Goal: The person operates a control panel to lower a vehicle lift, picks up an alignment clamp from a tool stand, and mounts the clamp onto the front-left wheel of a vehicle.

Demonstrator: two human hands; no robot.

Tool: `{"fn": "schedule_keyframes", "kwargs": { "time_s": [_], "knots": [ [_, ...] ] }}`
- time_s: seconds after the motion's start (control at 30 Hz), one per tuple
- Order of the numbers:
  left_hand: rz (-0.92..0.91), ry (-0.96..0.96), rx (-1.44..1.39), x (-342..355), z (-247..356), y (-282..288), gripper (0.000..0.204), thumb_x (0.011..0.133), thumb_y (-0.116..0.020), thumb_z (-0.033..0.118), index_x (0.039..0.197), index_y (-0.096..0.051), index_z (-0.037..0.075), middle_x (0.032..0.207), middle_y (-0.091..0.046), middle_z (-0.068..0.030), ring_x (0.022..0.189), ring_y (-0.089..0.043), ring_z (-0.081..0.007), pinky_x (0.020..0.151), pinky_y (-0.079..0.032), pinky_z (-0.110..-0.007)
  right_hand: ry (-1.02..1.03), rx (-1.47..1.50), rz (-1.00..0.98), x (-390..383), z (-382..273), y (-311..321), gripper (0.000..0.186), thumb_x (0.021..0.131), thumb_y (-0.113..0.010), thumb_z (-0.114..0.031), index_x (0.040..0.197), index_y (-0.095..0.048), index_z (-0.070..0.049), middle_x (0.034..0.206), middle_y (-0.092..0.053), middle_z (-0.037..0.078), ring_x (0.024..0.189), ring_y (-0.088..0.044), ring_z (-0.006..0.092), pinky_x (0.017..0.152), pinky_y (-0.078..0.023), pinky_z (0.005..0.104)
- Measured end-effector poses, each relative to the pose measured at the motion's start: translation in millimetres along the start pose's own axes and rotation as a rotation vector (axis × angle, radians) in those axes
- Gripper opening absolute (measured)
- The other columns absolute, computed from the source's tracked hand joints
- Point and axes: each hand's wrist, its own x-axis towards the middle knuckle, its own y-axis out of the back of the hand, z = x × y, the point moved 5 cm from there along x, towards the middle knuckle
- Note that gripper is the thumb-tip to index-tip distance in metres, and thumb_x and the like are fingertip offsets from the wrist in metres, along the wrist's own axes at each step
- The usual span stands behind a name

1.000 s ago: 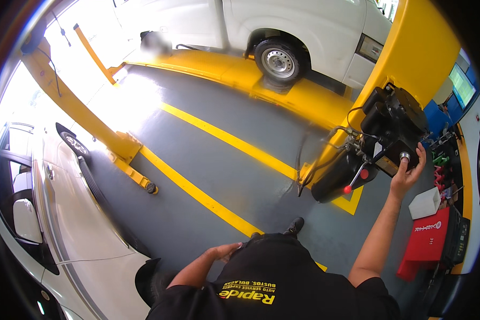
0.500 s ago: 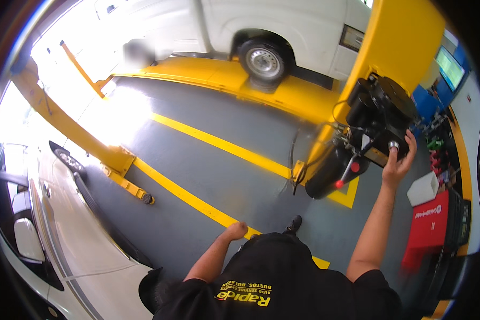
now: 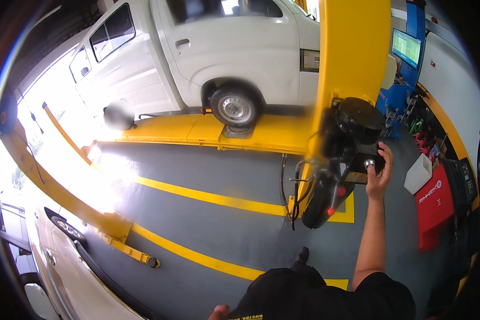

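My right hand (image 3: 378,178) reaches up to the black control box (image 3: 366,152) on the yellow lift post (image 3: 352,58). Its thumb rests on a silver round push button (image 3: 369,164), and the fingers wrap round the box's right side. Below the box hangs a black cylindrical tank (image 3: 321,205), with a red-knobbed lever (image 3: 332,211) in front of it. A white van (image 3: 197,61) stands with its wheel on the lift's yellow platform (image 3: 176,129). Only part of my left hand (image 3: 219,312) shows at the lower edge, fingers curled, with nothing visible in it.
Black hoses (image 3: 288,197) hang beside the post. To the right are a red machine (image 3: 434,205), a white container (image 3: 418,174) and a blue stand with a screen (image 3: 406,48). A light-coloured car (image 3: 74,272) and another yellow post (image 3: 64,189) are at left.
My view has tilted up, showing more of the van and the screen. My left hand has dropped toward the lower edge. The right thumb stays at the button.
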Motion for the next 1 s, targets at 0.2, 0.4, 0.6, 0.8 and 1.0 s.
{"fn": "schedule_keyframes", "kwargs": {
  "time_s": [0.2, 0.4, 0.6, 0.8, 1.0],
  "knots": [
    [-0.049, -0.109, 0.154, -10.4, -24.5, -10.4, 0.029, 0.093, -0.055, 0.024, 0.111, -0.072, 0.007, 0.119, -0.069, -0.0118, 0.111, -0.067, -0.028, 0.089, -0.055, -0.047, -0.044, 0.034, 0.019, -6.8, 12.2, -3.9, 0.045, 0.095, -0.053, -0.027, 0.133, -0.046, -0.004, 0.146, -0.043, 0.02, 0.135, -0.042, 0.0333, 0.112, -0.034, 0.0453],
    [0.122, 0.353, -0.635, 45.8, -27.7, 92.5, 0.033, 0.094, -0.057, 0.029, 0.113, -0.068, 0.004, 0.12, -0.068, -0.0146, 0.108, -0.066, -0.0289, 0.089, -0.053, -0.038, -0.128, 0.064, 0.026, -14.0, 19.6, -0.9, 0.067, 0.099, -0.048, -0.034, 0.152, -0.026, 0.001, 0.157, -0.031, 0.022, 0.144, -0.031, 0.0373, 0.117, -0.026, 0.0502],
    [0.182, -0.083, -0.271, 105.8, 4.7, 215.4, 0.033, 0.091, -0.06, 0.024, 0.12, -0.068, 0.012, 0.112, -0.07, -0.0153, 0.101, -0.068, -0.0308, 0.081, -0.056, -0.043, -0.231, 0.145, 0.07, -23.7, 31.0, -10.1, 0.067, 0.099, -0.051, -0.027, 0.154, -0.026, 0.002, 0.155, -0.033, 0.018, 0.132, -0.028, 0.029, 0.109, -0.02, 0.0413],
    [0.326, -0.378, 0.327, 146.4, -32.7, 327.5, 0.037, 0.09, -0.056, 0.015, 0.126, -0.067, 0.016, 0.109, -0.068, -0.0156, 0.101, -0.068, -0.0332, 0.082, -0.058, -0.043, -0.417, 0.112, 0.27, -61.8, 61.4, 9.0, 0.067, 0.097, -0.053, -0.023, 0.154, -0.027, 0.0, 0.146, -0.042, 0.013, 0.103, -0.028, 0.0186, 0.087, -0.02, 0.033],
    [0.003, 0.138, -0.335, 139.0, -117.3, 389.4, 0.04, 0.094, -0.052, 0.015, 0.134, -0.059, 0.014, 0.104, -0.072, -0.0082, 0.094, -0.071, -0.0206, 0.075, -0.06, -0.032, -0.538, 0.126, 0.435, -109.5, 73.7, 43.3, 0.068, 0.096, -0.055, -0.02, 0.155, -0.028, -0.002, 0.138, -0.051, 0.008, 0.075, -0.027, 0.0083, 0.064, -0.021, 0.0247]
  ]
}}
